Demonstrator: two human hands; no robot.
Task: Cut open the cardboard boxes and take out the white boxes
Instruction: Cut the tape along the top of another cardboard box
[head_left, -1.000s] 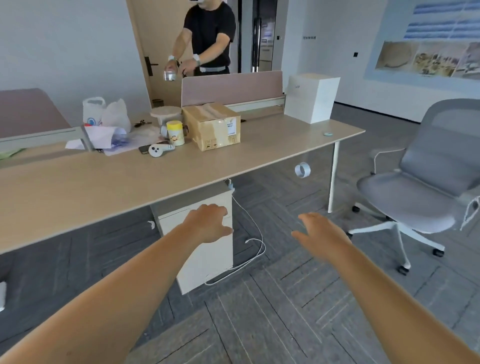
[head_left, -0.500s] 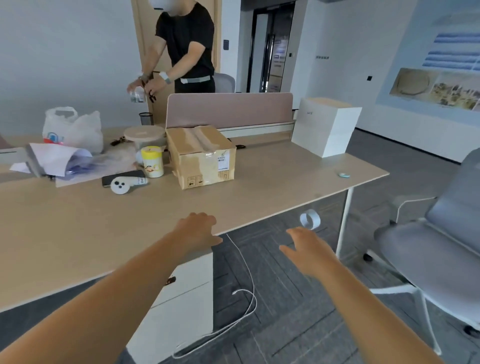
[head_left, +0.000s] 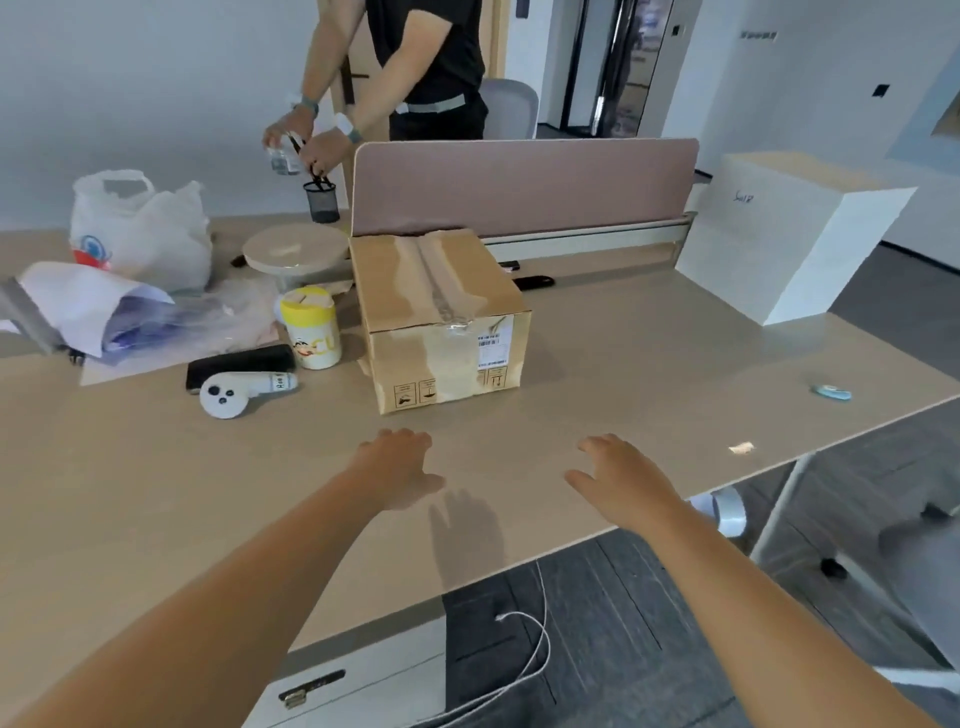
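Note:
A taped brown cardboard box (head_left: 441, 317) stands shut on the wooden desk (head_left: 649, 374), a shipping label on its near right face. A large white box (head_left: 789, 234) sits at the desk's far right corner. My left hand (head_left: 397, 465) hovers over the desk just in front of the cardboard box, fingers spread and empty. About a hand's width to the right, my right hand (head_left: 615, 475) is also spread and empty. Neither hand touches the box.
Left of the box lie a yellow-lidded canister (head_left: 310, 327), a white controller (head_left: 234, 389), a black phone (head_left: 239, 358), papers and a plastic bag (head_left: 140, 228). A pink divider (head_left: 524, 182) runs behind. A person in black stands beyond it. A small blue object (head_left: 831, 391) lies right.
The view has come closer to the desk. Both hands, earlier over the floor below the desk edge, now reach over the desktop toward the cardboard box.

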